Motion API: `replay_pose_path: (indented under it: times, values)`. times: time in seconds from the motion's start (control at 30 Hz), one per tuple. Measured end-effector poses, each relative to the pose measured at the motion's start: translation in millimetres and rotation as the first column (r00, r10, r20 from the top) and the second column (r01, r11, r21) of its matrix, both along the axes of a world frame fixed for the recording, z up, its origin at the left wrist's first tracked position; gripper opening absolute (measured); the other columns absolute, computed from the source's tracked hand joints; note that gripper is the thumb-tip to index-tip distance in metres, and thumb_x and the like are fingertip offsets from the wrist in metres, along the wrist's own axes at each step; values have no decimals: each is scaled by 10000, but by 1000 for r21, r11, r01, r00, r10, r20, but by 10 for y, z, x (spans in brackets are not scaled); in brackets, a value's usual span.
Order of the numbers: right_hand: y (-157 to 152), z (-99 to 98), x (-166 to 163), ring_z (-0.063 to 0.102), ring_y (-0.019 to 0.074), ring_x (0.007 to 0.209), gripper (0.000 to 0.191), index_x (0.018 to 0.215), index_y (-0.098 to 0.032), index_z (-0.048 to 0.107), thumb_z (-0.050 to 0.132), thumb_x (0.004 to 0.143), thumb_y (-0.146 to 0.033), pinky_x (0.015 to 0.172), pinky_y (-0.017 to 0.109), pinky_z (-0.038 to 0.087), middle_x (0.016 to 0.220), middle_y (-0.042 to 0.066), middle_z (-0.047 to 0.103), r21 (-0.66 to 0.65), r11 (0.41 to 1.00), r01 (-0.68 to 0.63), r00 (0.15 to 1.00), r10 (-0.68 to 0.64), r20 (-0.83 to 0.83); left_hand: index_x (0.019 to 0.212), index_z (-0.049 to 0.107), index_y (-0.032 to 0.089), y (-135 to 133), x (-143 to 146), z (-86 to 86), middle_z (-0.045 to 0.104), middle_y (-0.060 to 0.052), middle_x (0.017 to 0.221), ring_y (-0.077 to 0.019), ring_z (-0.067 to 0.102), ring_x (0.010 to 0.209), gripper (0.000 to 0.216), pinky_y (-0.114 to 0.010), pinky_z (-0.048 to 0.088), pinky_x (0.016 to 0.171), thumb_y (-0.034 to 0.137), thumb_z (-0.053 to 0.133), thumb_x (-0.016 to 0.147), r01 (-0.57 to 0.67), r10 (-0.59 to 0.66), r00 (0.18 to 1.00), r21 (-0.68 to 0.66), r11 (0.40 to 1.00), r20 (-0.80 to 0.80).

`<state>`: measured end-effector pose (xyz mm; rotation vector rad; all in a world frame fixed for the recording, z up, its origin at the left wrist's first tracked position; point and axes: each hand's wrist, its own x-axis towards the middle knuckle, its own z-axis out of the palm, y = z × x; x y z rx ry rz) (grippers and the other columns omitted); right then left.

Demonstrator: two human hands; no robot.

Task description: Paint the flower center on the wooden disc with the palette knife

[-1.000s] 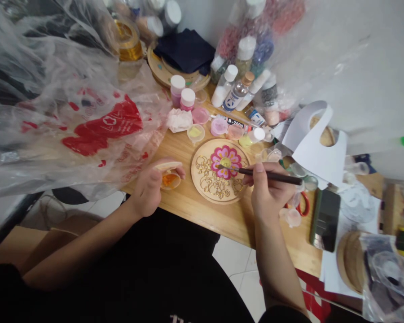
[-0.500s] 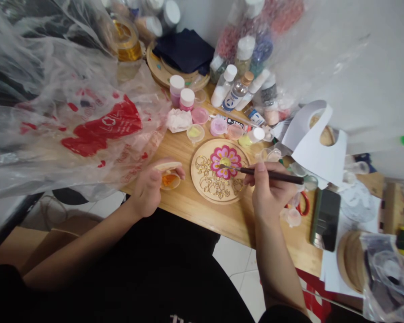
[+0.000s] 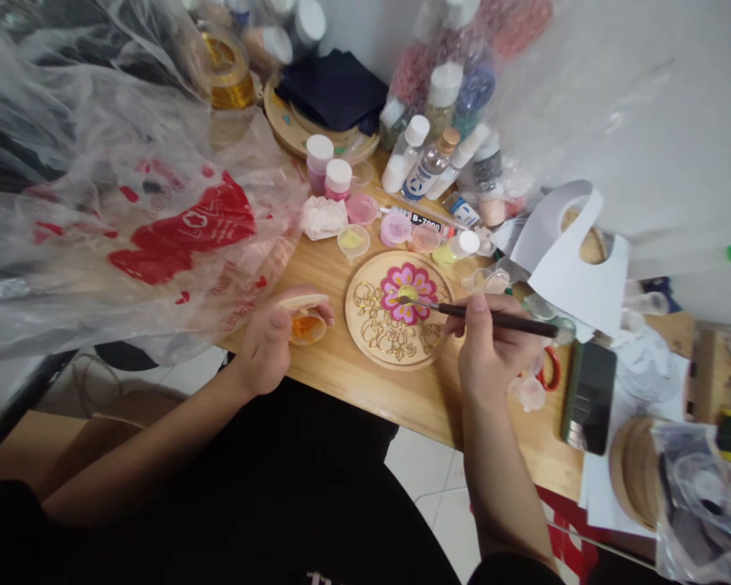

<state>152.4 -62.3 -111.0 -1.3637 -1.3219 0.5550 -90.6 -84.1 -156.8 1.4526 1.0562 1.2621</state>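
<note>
My right hand point(image 3: 493, 341) pinches a thin dark-handled tool point(image 3: 499, 319) with a narrow metal tip, like a small spatula. Its tip rests at or just above the yellow centre of a pink and purple flower point(image 3: 409, 276). That flower lies on a round wooden board point(image 3: 365, 345), among gold wire curls. Closed around a small clear cup point(image 3: 317, 331) holding orange material, my left hand point(image 3: 271, 341) stays left of the board. A pale, flat-looking round thing point(image 3: 304, 302) is also in that hand, partly hidden by the fingers.
Small cups, including a yellow one point(image 3: 353, 240), and a white-capped jar point(image 3: 463, 246) line the board's far side. Bottles point(image 3: 423, 171) stand behind. A plastic bag point(image 3: 183, 227) spreads at left. Red-handled scissors point(image 3: 551, 370) and a phone point(image 3: 590, 398) lie at right.
My right hand has shifted slightly to the right with the tool, whose tip stays near the flower's centre. My left hand and the cup look unchanged.
</note>
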Motion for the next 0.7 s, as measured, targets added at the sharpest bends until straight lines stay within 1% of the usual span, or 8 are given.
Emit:
replay_pose_path:
  times: [0.07, 0.13, 0.23, 0.3, 0.4, 0.57, 0.7]
  values:
    - [5, 2, 2, 564, 103, 421, 282, 727, -196, 635, 662, 902, -415, 429, 245, 433, 518, -46, 608, 22, 1000, 21, 1000, -21, -7, 913, 691, 202, 8, 7, 12, 702, -90, 781, -252, 683, 850, 576, -414, 579, 772, 578, 271, 1032, 3, -3, 1000, 33, 999, 8]
    - [9, -1, 7, 558, 101, 413, 282, 723, -198, 627, 664, 900, -414, 417, 240, 419, 510, -50, 603, 34, 999, 24, 1000, -24, -9, 869, 695, 195, 19, 15, 42, 700, -95, 769, -255, 688, 857, 618, -405, 586, 749, 594, 252, 1030, 4, -6, 1000, 66, 998, 22]
    - [8, -10, 16, 554, 100, 419, 278, 729, -199, 632, 655, 910, -410, 432, 242, 430, 500, -53, 593, 18, 1000, 1, 1000, -1, -3, 827, 699, 210, 22, 19, 70, 699, -95, 759, -270, 696, 878, 619, -413, 591, 754, 615, 272, 1020, 6, -7, 999, 55, 998, 31]
    - [5, -15, 17, 553, 100, 427, 275, 733, -198, 638, 650, 915, -404, 446, 246, 441, 503, -52, 593, 5, 1000, -8, 1000, 8, -1, 844, 705, 223, 15, 16, 62, 704, -95, 769, -278, 697, 895, 576, -425, 590, 770, 589, 298, 1023, 6, -7, 999, 32, 999, 37]
    - [2, -22, 15, 552, 98, 430, 279, 722, -194, 636, 655, 913, -396, 444, 243, 433, 504, -51, 591, -3, 1000, -13, 1000, 13, -2, 903, 712, 204, 7, 9, 40, 715, -105, 798, -285, 696, 896, 564, -445, 591, 777, 566, 297, 1028, 6, -7, 999, 22, 1000, 48]
    - [1, -30, 17, 570, 108, 446, 295, 705, -193, 632, 664, 905, -408, 450, 252, 442, 510, -44, 598, -21, 1000, -16, 1000, 16, -5, 886, 721, 218, 17, 8, 53, 709, -97, 767, -278, 699, 875, 612, -407, 590, 740, 614, 272, 1015, 9, -10, 999, 39, 999, 33]
    - [-4, -31, 21, 576, 114, 452, 307, 697, -194, 635, 661, 904, -420, 466, 263, 460, 509, -39, 602, -36, 999, -15, 1000, 16, 8, 918, 728, 219, 17, 14, 64, 706, -87, 746, -267, 699, 837, 579, -399, 590, 719, 575, 285, 1024, -10, 9, 1000, 36, 999, 21]
